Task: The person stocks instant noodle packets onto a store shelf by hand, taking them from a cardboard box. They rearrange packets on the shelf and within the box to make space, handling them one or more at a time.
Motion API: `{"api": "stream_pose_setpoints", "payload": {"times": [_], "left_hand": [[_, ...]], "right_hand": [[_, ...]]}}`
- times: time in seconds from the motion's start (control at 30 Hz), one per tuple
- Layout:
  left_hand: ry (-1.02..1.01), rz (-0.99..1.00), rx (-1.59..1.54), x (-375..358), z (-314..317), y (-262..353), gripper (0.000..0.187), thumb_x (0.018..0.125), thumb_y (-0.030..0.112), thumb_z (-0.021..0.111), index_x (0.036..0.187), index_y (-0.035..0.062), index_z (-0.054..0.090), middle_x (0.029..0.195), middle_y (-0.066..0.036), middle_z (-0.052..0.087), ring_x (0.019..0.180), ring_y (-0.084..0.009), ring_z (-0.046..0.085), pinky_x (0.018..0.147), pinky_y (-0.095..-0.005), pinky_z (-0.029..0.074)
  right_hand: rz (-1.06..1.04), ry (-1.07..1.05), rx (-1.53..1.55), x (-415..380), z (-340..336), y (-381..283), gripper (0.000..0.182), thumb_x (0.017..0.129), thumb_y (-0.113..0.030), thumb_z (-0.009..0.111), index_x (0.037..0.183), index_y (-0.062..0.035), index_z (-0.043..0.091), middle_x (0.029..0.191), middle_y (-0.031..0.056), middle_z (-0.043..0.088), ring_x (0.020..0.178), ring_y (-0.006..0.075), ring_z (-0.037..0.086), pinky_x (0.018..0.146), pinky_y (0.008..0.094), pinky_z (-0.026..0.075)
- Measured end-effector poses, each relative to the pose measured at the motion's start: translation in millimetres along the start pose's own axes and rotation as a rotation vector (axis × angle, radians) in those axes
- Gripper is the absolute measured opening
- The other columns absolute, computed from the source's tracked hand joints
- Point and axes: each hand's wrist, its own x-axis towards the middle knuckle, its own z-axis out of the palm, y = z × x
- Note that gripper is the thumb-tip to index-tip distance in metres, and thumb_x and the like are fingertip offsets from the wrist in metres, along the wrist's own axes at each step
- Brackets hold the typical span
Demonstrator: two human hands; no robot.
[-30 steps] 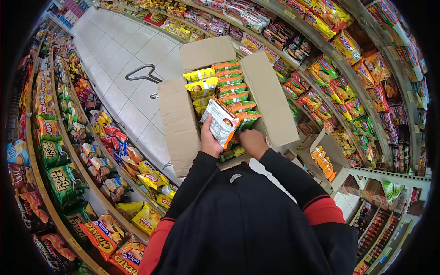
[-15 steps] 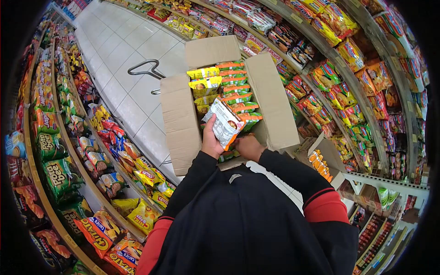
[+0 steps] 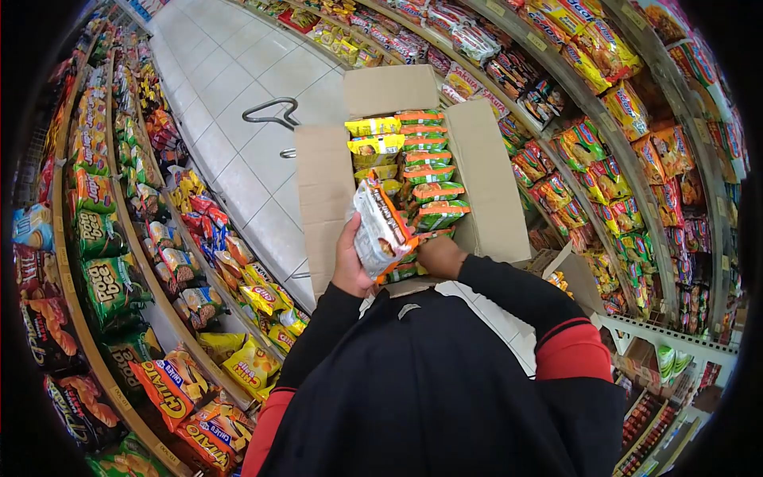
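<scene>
My left hand (image 3: 350, 258) is closed around a small stack of instant noodle packets (image 3: 375, 230), with a silvery back and orange edges showing. It holds them over the near part of an open cardboard box (image 3: 491, 179). My right hand (image 3: 442, 256) reaches into the box's near end, right beside the held packets. Its fingers are curled downward and mostly hidden, so what they grip does not show. Inside the box, yellow noodle packets (image 3: 377, 146) stand in a left row and green-and-orange noodle packets (image 3: 429, 173) in a right row.
Snack shelves with chip bags (image 3: 111, 282) curve along the left. Noodle shelves (image 3: 592, 147) rise on the right. A metal handle (image 3: 270, 111) sticks out past the box over the tiled floor (image 3: 230, 87). A smaller open carton (image 3: 576, 278) stands at the right.
The held packets have turned, showing more of their orange edge. My right hand has shifted slightly at the box's near end. The whole view has moved a little, placing the box further right.
</scene>
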Motion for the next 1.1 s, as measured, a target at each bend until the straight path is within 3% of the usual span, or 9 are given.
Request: {"api": "stream_pose_setpoints", "payload": {"times": [0.2,0.27,0.4,0.47,0.5,0.6,0.63,0.87,1.1], "left_hand": [[-0.140,0.048,-0.129,-43.2,16.5,28.4,0.082,0.082,0.051,0.054,0.141,0.0039,0.021,0.141,-0.028,0.027,0.129,-0.0431,0.031,0.106,-0.0537,0.029],[-0.143,0.083,-0.096,-51.2,9.5,35.7,0.082,0.081,0.052,0.056,0.141,0.0072,0.022,0.143,-0.028,0.022,0.132,-0.0435,0.025,0.107,-0.0551,0.025],[-0.129,0.147,-0.103,-66.9,-13.1,43.2,0.078,0.079,0.053,0.057,0.139,0.0126,0.028,0.144,-0.027,0.022,0.134,-0.0426,0.023,0.106,-0.0594,0.024],[-0.130,0.151,-0.072,-73.5,-19.6,44.3,0.076,0.079,0.053,0.058,0.138,0.0155,0.030,0.145,-0.024,0.022,0.135,-0.0409,0.021,0.105,-0.0611,0.024],[-0.080,0.173,-0.057,-75.2,-21.1,42.8,0.059,0.078,0.056,0.056,0.112,0.0086,0.056,0.146,-0.026,0.021,0.135,-0.0436,0.018,0.101,-0.0673,0.020],[-0.092,0.178,-0.065,-78.2,-28.1,39.0,0.059,0.078,0.056,0.057,0.112,0.0086,0.055,0.146,-0.025,0.019,0.136,-0.0424,0.016,0.101,-0.0671,0.020],[-0.150,0.159,-0.066,-77.8,-35.5,38.6,0.073,0.078,0.055,0.058,0.137,0.0202,0.033,0.147,-0.022,0.020,0.137,-0.0397,0.018,0.103,-0.0642,0.021],[-0.118,0.143,-0.108,-79.8,-36.9,39.5,0.073,0.077,0.052,0.061,0.137,0.0195,0.033,0.147,-0.022,0.021,0.137,-0.0393,0.018,0.103,-0.0644,0.021],[-0.113,0.127,-0.081,-79.1,-31.6,40.4,0.070,0.078,0.052,0.059,0.133,0.0162,0.037,0.146,-0.023,0.020,0.136,-0.0401,0.017,0.102,-0.0653,0.022]], "right_hand": [[0.163,-0.213,0.113,-29.1,-127.8,34.2,0.026,0.063,-0.029,0.068,0.069,-0.0042,0.064,0.068,0.0135,0.062,0.065,0.0314,0.062,0.059,0.0406,0.049],[0.078,0.083,0.334,-36.0,-137.9,57.9,0.026,0.065,-0.026,0.068,0.080,-0.0047,0.064,0.065,0.0122,0.060,0.059,0.0290,0.059,0.054,0.0376,0.046],[0.137,0.157,0.714,-15.0,-150.2,76.1,0.032,0.070,-0.029,0.064,0.084,-0.0001,0.062,0.073,0.0188,0.060,0.068,0.0349,0.061,0.060,0.0421,0.046],[0.413,0.271,0.838,3.3,-140.6,75.1,0.035,0.072,-0.030,0.061,0.084,0.0024,0.061,0.070,0.0201,0.060,0.068,0.0344,0.060,0.062,0.0419,0.046],[0.488,0.251,0.850,11.5,-134.4,74.4,0.035,0.075,-0.028,0.062,0.093,0.0022,0.058,0.078,0.0183,0.062,0.069,0.0274,0.063,0.058,0.0391,0.050],[0.814,0.429,1.308,33.0,-120.7,41.3,0.040,0.077,-0.022,0.063,0.108,-0.0002,0.048,0.093,0.0164,0.060,0.074,0.0228,0.064,0.053,0.0358,0.055],[0.871,0.458,1.455,39.8,-111.0,33.9,0.047,0.079,-0.016,0.062,0.117,-0.0043,0.039,0.105,0.0144,0.052,0.078,0.0221,0.063,0.049,0.0344,0.058],[0.865,0.914,1.928,87.8,-89.5,-3.9,0.035,0.087,-0.012,0.056,0.116,-0.0052,0.039,0.104,0.0132,0.051,0.083,0.0241,0.063,0.060,0.0369,0.059],[0.778,0.967,2.030,133.8,-77.4,31.8,0.026,0.089,-0.010,0.055,0.104,-0.0010,0.036,0.097,0.0195,0.055,0.082,0.0277,0.064,0.067,0.0353,0.059]]}}
